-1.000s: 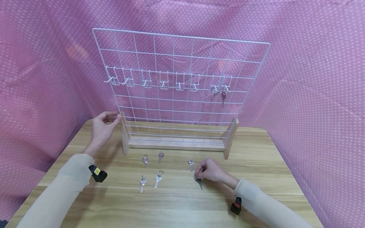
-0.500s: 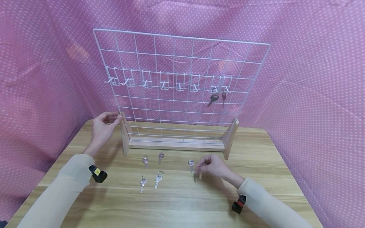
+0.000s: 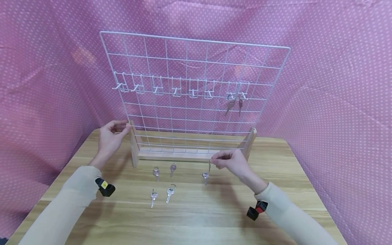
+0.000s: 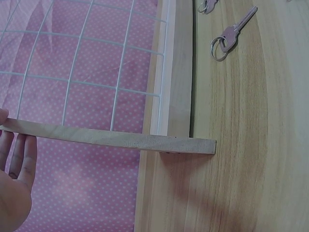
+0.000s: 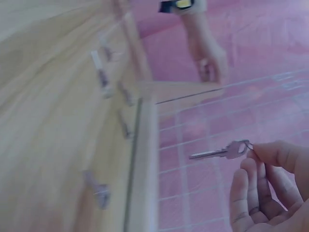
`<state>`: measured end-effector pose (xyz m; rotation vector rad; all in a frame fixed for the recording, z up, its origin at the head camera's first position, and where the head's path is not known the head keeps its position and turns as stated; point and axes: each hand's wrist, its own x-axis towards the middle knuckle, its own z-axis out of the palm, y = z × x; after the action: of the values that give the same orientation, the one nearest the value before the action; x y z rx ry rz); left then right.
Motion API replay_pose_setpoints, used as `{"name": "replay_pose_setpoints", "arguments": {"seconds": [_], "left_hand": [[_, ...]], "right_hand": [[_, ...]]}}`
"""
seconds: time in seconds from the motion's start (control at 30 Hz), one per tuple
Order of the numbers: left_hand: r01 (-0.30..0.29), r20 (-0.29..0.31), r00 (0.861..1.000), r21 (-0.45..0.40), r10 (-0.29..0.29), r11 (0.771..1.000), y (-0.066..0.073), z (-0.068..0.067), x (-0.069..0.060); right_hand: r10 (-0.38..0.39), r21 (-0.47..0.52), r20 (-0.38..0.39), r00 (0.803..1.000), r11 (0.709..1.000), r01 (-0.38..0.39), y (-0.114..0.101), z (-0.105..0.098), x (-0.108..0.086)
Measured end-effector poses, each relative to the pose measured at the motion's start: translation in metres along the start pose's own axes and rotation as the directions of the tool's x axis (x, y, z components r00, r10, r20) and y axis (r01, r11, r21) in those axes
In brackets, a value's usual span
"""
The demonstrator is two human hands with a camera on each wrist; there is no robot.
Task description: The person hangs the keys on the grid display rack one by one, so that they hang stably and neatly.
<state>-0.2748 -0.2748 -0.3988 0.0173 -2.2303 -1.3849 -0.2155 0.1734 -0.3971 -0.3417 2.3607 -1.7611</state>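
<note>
this looks like a small makeshift filming booth; what larger room surrounds it cannot be told. pink polka-dot cloth point(image 3: 196, 15) hangs beyond the fingers point(image 5: 240, 195) and to either side of them, closing in the space. beneath the fingers spreads a wood-grain tabletop point(image 3: 190, 224). behind them, black wrist cameras point(image 3: 107, 190) sit at the cuffs of pale sleeves point(image 3: 61, 207).

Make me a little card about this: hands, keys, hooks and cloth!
Left hand: holds the rack's wooden side
Right hand: holds one key up off the table
Loose keys: five, lying on the table
Hooks: eight, white, in a row on the wire grid
Hanging keys: two, on the two rightmost hooks
Cloth: pink with pale dots
</note>
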Motion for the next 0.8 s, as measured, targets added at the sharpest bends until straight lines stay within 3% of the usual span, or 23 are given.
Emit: {"name": "replay_pose_setpoints", "arguments": {"seconds": [0.27, 0.5, 0.67, 0.8], "left_hand": [[0.002, 0.013, 1.000, -0.013, -0.002, 1.000, 0.001, 0.000, 0.001], [0.018, 0.009, 1.000, -0.028, -0.017, 0.999, 0.001, 0.000, 0.000], [0.015, 0.001, 1.000, -0.021, -0.015, 1.000, 0.001, 0.000, 0.000], [0.016, 0.003, 1.000, -0.024, -0.016, 1.000, 0.001, 0.001, 0.001]], "right_hand": [[-0.078, 0.033, -0.139, 0.987, 0.996, 0.084, -0.045, -0.006, 0.004], [-0.122, 0.151, -0.208, 0.971, 0.976, 0.155, -0.077, -0.005, 0.008], [-0.189, 0.169, -0.274, 0.943, 0.956, 0.240, -0.098, -0.002, 0.012], [-0.249, 0.223, -0.330, 0.910, 0.917, 0.332, -0.114, 0.000, 0.015]]}}
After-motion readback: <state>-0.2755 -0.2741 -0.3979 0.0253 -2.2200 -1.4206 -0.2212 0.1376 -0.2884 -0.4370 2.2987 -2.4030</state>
